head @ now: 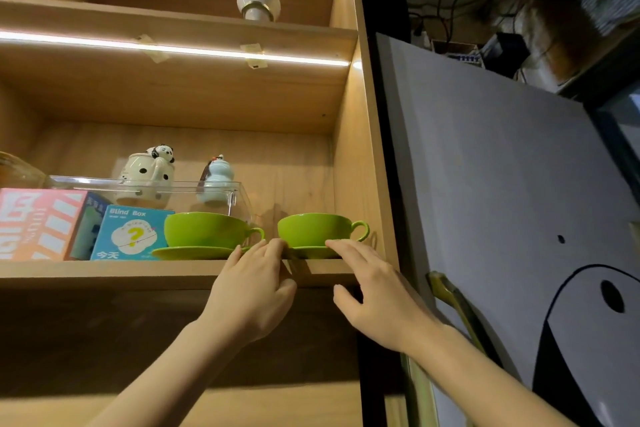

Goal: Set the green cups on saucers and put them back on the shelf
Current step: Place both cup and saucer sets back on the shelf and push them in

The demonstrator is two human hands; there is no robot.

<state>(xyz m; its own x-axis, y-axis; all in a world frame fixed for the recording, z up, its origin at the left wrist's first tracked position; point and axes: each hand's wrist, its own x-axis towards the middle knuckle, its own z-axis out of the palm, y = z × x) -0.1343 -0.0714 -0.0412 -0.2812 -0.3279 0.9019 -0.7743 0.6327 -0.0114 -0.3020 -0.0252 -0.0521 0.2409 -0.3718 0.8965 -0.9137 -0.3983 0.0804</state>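
Observation:
Two green cups stand on green saucers at the right end of the wooden shelf [104,274]. The left cup [204,229] sits on its saucer [180,252], handle pointing right. The right cup [311,229] sits on its saucer [308,251] close to the cabinet's side wall. My left hand [256,288] rests its fingertips on the left rim of the right saucer, thumb below the shelf edge. My right hand [377,295] touches the same saucer's front right rim, thumb also under the shelf edge. Neither hand wraps around anything.
Left of the cups stand a blue "Blind Box" carton [131,236] and a pink box [38,222]. Behind are a clear plastic case [156,189], a panda mug [149,177] and a pale blue figurine [216,180]. A grey door [502,184] with a handle [450,298] hangs right.

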